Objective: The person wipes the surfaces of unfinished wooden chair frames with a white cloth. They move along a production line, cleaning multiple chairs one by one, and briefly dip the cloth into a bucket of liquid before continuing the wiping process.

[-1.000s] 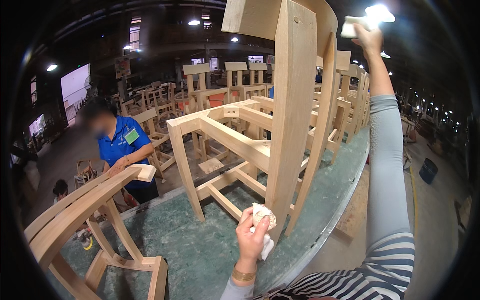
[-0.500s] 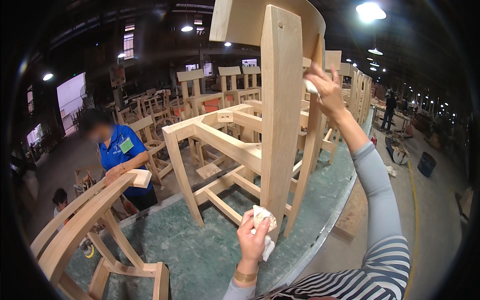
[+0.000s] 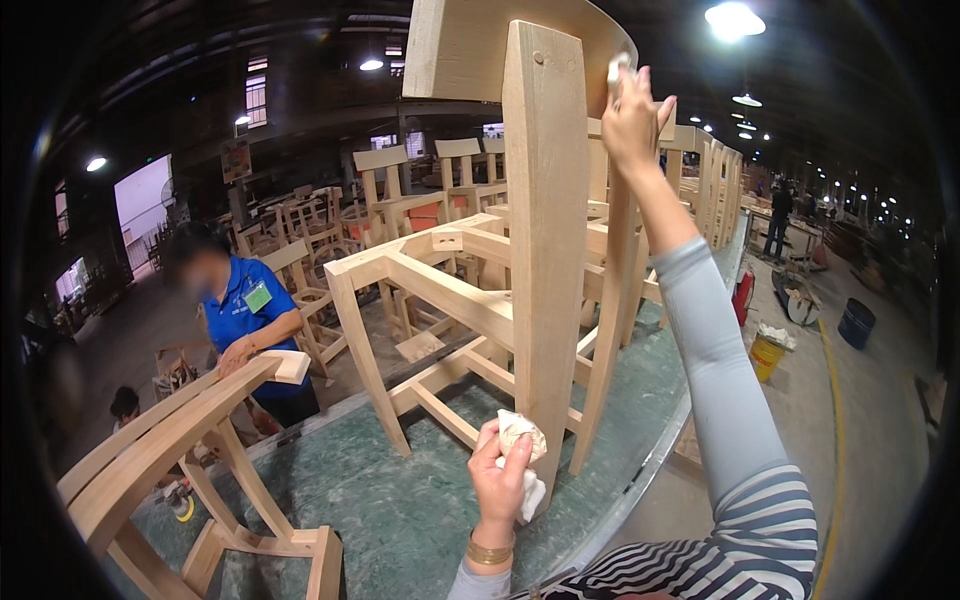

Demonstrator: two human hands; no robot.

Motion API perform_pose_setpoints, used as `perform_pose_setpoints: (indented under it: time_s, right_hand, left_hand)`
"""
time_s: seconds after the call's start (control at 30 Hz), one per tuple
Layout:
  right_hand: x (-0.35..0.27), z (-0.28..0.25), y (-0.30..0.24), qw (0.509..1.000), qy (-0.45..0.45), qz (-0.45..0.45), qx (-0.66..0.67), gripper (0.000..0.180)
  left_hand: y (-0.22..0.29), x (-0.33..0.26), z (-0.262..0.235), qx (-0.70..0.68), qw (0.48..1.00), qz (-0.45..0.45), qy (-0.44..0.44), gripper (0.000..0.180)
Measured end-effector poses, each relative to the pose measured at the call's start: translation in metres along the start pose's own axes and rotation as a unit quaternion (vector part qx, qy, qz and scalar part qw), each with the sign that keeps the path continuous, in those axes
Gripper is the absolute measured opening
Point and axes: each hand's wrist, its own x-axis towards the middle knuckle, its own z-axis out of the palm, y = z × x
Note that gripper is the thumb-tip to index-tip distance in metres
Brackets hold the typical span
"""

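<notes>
The right hand (image 3: 632, 118) has come down onto the chair (image 3: 545, 250) back.

Right arm raised high, grey-sleeved forearm extended, right hand (image 3: 632, 118) near the top with fingers pressed flat. Left hand (image 3: 503, 480) low, wrist upright, fingers curled closed.

The upturned chair frame (image 3: 520, 260) is pale, unfinished wood with a light tan grain. The desk (image 3: 400, 510) has a mottled grey-green surface. The crumpled rag (image 3: 522, 440) is off-white. The bangle (image 3: 490, 552) is gold. The sleeve (image 3: 740, 440) is grey-blue above navy-and-white stripes. A co-worker's shirt (image 3: 245, 305) is bright blue; a bucket (image 3: 768, 355) is yellow.
</notes>
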Motion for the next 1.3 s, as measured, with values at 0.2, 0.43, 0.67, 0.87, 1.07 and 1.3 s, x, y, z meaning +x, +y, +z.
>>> perform_pose_setpoints:
  time_s: [0.2,0.43,0.67,0.87,1.07,1.3]
  right_hand:
    - [-0.03,-0.048,0.031,0.987,-0.101,-0.043,0.116,0.037]
    - [0.034,-0.014,0.013,0.979,0.038,0.139,0.145,0.021]
    - [-0.062,-0.004,0.004,0.995,0.014,0.045,0.092,0.021]
    - [-0.026,-0.053,0.045,0.877,-0.094,0.206,0.425,0.016]
    - [0.024,-0.031,0.049,0.952,-0.259,0.028,0.16,0.022]
    - [0.073,0.002,0.066,0.926,-0.231,0.167,0.247,0.02]
  left_hand:
    - [0.01,0.002,-0.003,0.013,0.999,0.042,-0.006,0.014]
    - [-0.002,-0.001,0.001,0.023,0.997,0.068,-0.016,0.018]
    - [-0.01,-0.005,-0.006,0.03,0.998,0.05,0.007,0.016]
    - [-0.006,-0.006,-0.012,0.008,0.998,0.021,0.055,0.015]
    - [-0.006,-0.005,-0.011,0.008,0.998,0.006,0.058,0.014]
    - [-0.008,0.002,-0.014,0.029,0.997,0.019,0.066,0.014]
